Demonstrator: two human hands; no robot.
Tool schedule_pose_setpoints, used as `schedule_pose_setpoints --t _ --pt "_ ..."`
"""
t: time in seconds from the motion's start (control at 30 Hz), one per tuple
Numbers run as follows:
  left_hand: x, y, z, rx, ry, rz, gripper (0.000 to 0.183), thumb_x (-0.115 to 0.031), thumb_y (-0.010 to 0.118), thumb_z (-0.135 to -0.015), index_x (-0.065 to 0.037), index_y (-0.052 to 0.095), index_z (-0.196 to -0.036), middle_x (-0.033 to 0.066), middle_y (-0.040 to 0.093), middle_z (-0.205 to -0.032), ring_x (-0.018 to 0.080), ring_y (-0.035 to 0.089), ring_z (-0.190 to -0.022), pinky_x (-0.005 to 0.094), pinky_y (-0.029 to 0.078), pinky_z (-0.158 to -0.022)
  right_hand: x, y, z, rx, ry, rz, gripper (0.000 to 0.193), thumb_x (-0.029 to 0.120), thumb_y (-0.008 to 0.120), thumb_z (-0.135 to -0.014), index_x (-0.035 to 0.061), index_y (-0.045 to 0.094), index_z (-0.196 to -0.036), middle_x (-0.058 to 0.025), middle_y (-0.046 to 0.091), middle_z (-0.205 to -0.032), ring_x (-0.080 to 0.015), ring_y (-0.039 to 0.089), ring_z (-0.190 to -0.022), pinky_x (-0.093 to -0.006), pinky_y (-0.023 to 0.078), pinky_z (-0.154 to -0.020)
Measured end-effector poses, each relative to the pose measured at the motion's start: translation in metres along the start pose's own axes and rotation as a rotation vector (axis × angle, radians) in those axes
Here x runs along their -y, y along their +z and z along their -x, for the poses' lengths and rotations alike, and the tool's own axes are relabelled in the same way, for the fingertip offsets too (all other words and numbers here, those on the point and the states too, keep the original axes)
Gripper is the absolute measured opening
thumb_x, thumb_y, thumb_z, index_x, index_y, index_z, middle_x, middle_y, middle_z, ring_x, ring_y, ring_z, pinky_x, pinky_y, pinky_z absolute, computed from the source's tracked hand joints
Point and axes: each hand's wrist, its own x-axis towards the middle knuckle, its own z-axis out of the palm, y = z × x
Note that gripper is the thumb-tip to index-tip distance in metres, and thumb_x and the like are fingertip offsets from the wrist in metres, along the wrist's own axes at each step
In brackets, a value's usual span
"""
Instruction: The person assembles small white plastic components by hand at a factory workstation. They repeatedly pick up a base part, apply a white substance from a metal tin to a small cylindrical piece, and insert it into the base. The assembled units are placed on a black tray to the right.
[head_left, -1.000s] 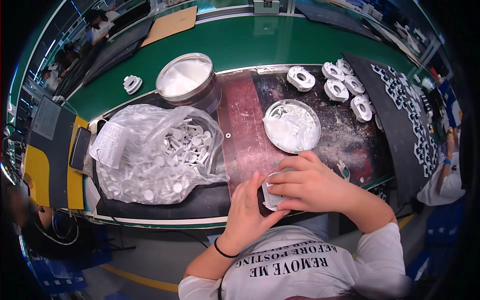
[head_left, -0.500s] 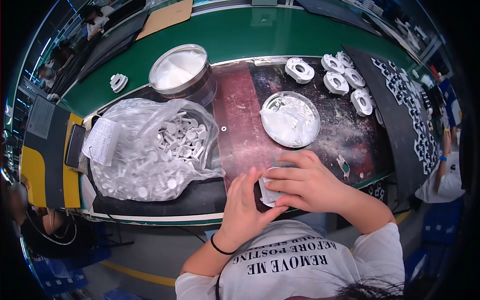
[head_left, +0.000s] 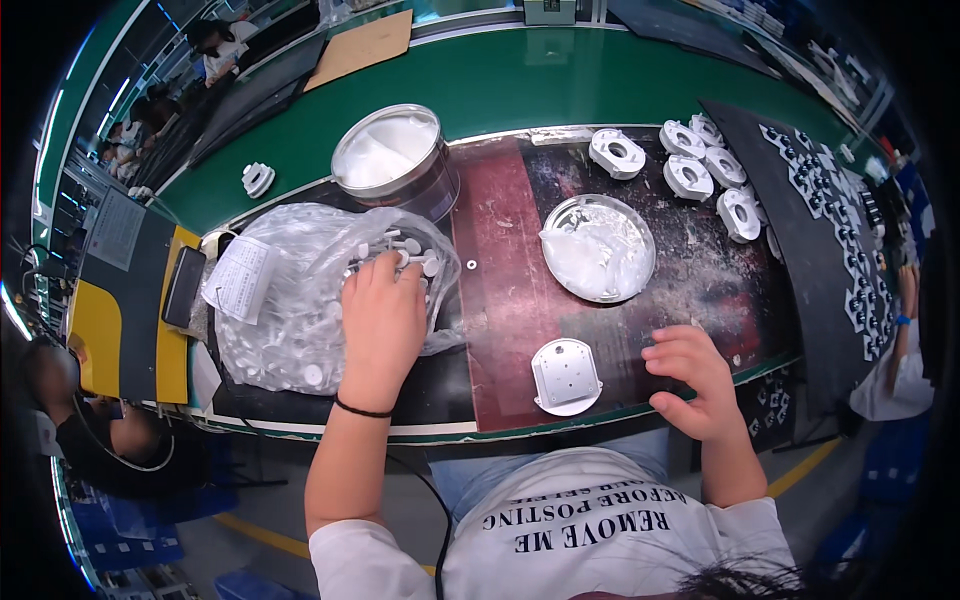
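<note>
One reach, grip unseen

Left hand (head_left: 383, 325) was fingers-down on white pegs (head_left: 431, 266) in the clear bag (head_left: 290, 345); couldn't tell its hold. Right hand (head_left: 705, 388) hung half-curled, empty; grey plate (head_left: 567, 377) lay just left of it. Keeping bag film off the pinch looked wise.

A brown board (head_left: 360, 48) lies beside dark sheets (head_left: 258, 92).

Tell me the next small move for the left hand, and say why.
Probably close the left hand on one white stemmed piece and lift it out. That hand is at the mouth of the clear bag, over these loose pieces, while the pale metal part lies unheld and the right hand is open beside it.
</note>
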Motion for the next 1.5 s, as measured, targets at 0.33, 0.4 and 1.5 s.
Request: schedule_pose_setpoints --t 0.33,0.4,1.5 --pt "0.005 0.002 -0.013 -0.065 -0.005 0.115 0.015 -0.009 0.068 -0.070 -0.006 0.066 -0.085 0.0082 0.060 -0.089 0.0284 0.055 -0.086 0.0389 0.043 -0.074 -0.006 -0.008 0.015 -0.135 -0.005 -0.027 0.019 0.009 0.066 -0.072 0.0012 0.064 -0.088 -0.0107 0.066 -0.089 -0.0298 0.060 -0.087 -0.0385 0.047 -0.078" --pt "0.015 0.004 -0.016 -0.075 -0.041 0.198 0.010 -0.009 0.067 -0.071 -0.005 0.065 -0.081 0.0092 0.060 -0.086 0.0291 0.056 -0.084 0.0401 0.043 -0.073 -0.008 -0.009 0.016 -0.170 0.018 -0.038 0.016 0.008 0.065 -0.073 0.0007 0.064 -0.088 -0.0099 0.065 -0.086 -0.0286 0.060 -0.084 -0.0377 0.047 -0.076" --pt "-0.083 -0.019 0.038 -0.273 0.055 0.974 0.019 -0.016 0.067 -0.079 -0.003 0.065 -0.093 0.0096 0.060 -0.082 0.0253 0.055 -0.074 0.0347 0.045 -0.068 -0.033 0.000 -0.036 -0.215 0.414 0.145 0.013 0.011 0.067 -0.077 0.0055 0.066 -0.089 -0.0102 0.066 -0.087 -0.0264 0.063 -0.081 -0.0345 0.049 -0.073"
